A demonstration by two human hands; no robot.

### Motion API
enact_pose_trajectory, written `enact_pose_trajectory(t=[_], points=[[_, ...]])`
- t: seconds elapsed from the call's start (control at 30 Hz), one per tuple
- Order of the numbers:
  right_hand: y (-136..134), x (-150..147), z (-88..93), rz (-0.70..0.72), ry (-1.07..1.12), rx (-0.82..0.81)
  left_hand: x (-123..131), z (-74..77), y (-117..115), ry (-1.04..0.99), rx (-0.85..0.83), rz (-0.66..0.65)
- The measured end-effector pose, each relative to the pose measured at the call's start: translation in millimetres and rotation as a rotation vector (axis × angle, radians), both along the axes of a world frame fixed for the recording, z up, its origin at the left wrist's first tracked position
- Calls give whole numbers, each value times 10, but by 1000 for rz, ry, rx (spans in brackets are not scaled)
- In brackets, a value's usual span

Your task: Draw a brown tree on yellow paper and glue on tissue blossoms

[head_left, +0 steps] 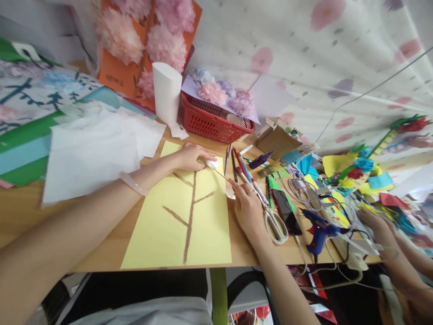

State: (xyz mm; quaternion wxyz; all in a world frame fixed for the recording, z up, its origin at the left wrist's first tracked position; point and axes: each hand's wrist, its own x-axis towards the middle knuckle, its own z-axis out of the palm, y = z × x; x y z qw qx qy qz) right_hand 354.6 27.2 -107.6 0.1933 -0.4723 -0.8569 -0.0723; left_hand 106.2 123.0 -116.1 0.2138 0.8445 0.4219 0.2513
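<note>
A pale yellow sheet of paper (209, 234) lies before me, bearing a brown branching tree shape (190, 216). Near the sheet's top right, my left hand (193, 156) is closed around a small white object (212, 164), whose kind I cannot make out. My right hand (248, 210), by the right edge, pinches a thin stick (222, 174); its far end meets or overlaps the white object. Scissors with white handles (276, 227) lie beside my right wrist.
White sheets (94, 151) lie left. Behind stand a white roll (166, 92) and a red basket (216, 124) topped with paper flowers. On the right are pens (234, 164), a phone (287, 212), a blue glue gun (320, 232), cables and another person's arm (389, 248).
</note>
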Motion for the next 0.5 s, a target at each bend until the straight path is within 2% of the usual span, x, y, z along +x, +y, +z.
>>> enact_pose_trajectory(t=[0.5], points=[[68,-155,20,-15,-157,45,9,-13,-13,-16,2,12]])
